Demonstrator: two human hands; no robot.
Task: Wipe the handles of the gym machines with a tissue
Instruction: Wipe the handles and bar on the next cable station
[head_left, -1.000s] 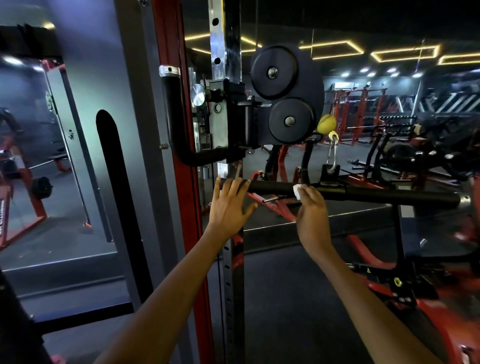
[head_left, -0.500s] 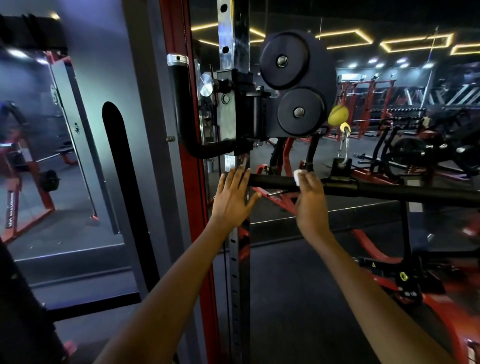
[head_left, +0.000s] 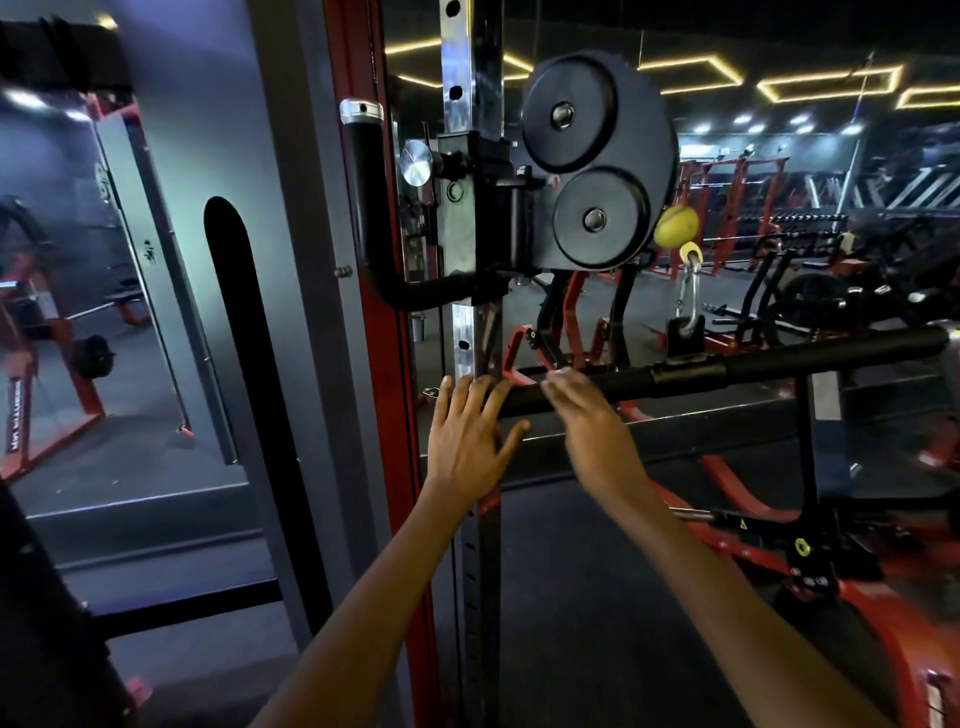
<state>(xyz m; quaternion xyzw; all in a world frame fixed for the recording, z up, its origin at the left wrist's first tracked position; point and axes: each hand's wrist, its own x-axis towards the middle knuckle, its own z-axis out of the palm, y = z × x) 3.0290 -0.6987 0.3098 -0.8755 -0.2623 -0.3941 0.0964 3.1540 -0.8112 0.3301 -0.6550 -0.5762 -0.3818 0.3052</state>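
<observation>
Long black foam-covered bar handle (head_left: 779, 364) runs left-right, extending away to the right of both hands. Right hand (head_left: 597, 431) on its left end, fingers curled over a barely visible white tissue (head_left: 551, 375). Left hand (head_left: 467, 441) flat, fingers spread, on the perforated steel upright (head_left: 470, 322).

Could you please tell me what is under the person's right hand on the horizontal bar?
The right hand lies over the black bar near its left end. Only a pale sliver at the fingertips hints at the tissue; the rest is covered, and the hand is blurred.
</observation>
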